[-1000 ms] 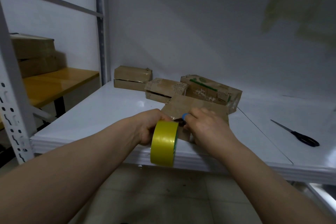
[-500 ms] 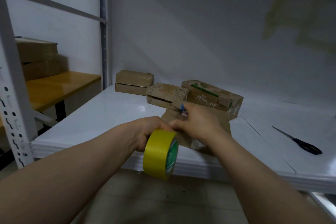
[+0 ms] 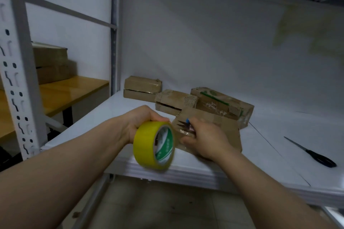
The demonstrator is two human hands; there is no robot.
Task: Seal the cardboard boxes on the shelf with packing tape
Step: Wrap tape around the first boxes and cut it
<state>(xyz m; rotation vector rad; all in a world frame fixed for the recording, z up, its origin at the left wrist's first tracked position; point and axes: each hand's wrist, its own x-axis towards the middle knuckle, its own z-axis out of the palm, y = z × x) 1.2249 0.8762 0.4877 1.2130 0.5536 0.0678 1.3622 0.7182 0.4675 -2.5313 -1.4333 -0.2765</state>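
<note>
Here, the nearest box (image 3: 221,128) lies at the front edge of the white shelf (image 3: 264,156), just right of the frame's centre, and it looks to be the one being taped. The right hand (image 3: 206,140) clamps its near left corner, fingers curled over the top and thumb below. A small blue thing (image 3: 187,120) shows by the forefinger, too small to identify. The left hand (image 3: 137,125) is wrapped round the yellow tape roll (image 3: 151,145), held on edge just left of the box, out past the shelf's lip. A glossy patch between roll and cardboard suggests a strip stuck there, though I cannot be sure.

To do this well, I judge the roll should be drawn out taut and in line with the flap seam, so the strip lands flat without wrinkles. The right hand should pin the box firmly, since it looks light and could slide off the edge under the pull. Pressing the tape down from the stuck end outward would drive out air.

Behind, near the centre, sit a plain box (image 3: 142,87), a torn box (image 3: 175,100) and a green-printed box (image 3: 221,104). The scissors (image 3: 312,152) lie well apart at the right, handy for the cut. A wooden surface (image 3: 61,95) stands at the left.
</note>
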